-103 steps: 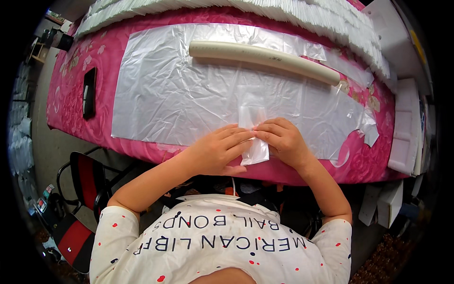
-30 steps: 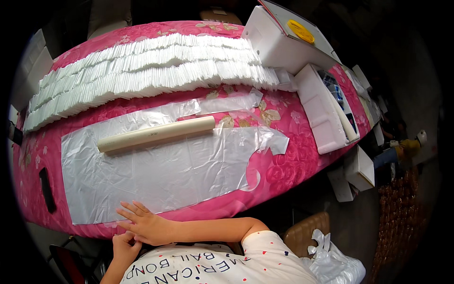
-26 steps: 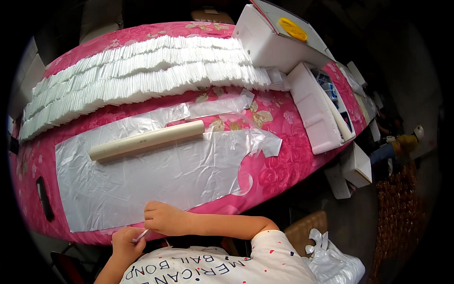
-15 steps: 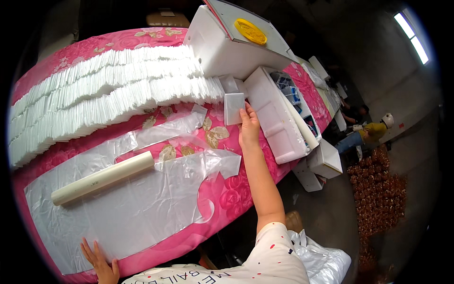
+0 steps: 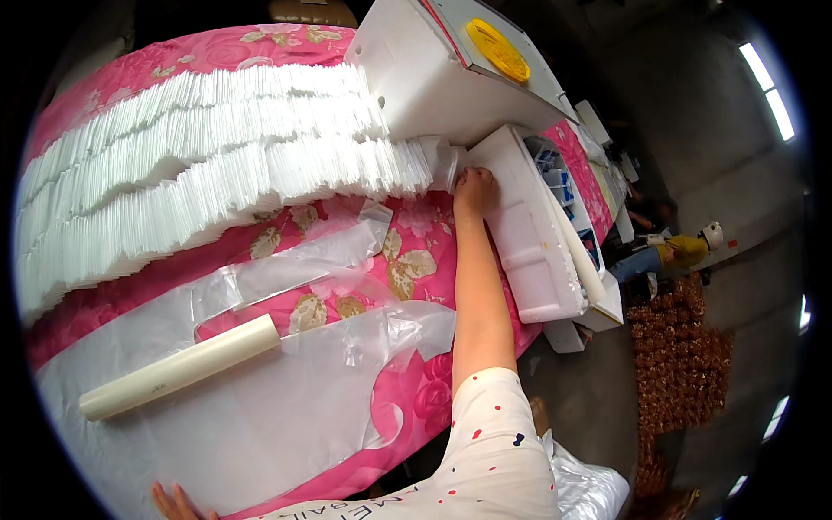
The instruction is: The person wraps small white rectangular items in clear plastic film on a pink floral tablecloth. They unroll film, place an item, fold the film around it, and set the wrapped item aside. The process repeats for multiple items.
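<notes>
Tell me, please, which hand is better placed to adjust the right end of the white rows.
Probably the right hand: it is at that end of the white rows, while the left hand is far off, by the near edge of the plastic sheet.

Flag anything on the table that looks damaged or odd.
The plastic sheet under the cream tube has an uneven right end, with a thin strip curling out, so it looks possibly torn or cut.

One head-worn fisheye view looks down and forward across the pink-covered table (image 5: 433, 381), near enough that the right hand (image 5: 476, 190) sits above mid-frame, with floor (image 5: 598, 390) beyond at right.
</notes>
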The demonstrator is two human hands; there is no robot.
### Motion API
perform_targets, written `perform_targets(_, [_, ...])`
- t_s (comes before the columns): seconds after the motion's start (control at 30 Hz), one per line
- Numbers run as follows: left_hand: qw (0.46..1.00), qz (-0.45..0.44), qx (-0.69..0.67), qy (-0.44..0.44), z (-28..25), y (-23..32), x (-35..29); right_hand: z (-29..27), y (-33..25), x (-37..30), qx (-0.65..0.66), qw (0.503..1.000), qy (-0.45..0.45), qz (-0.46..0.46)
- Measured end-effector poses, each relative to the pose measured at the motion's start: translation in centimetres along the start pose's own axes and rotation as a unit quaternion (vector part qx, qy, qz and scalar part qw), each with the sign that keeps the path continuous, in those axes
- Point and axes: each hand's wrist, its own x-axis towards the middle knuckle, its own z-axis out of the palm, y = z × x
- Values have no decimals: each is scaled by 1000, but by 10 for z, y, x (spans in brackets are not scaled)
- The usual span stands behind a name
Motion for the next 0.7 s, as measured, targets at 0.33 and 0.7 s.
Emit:
perform_targets(0.33, [999, -12, -41, -25, -2, 2, 4, -20, -2, 13, 154, 967, -199, 30])
perform_targets(0.7, [999, -5, -43, -9, -4, 6, 8, -3, -5, 36, 59, 972, -225, -43])
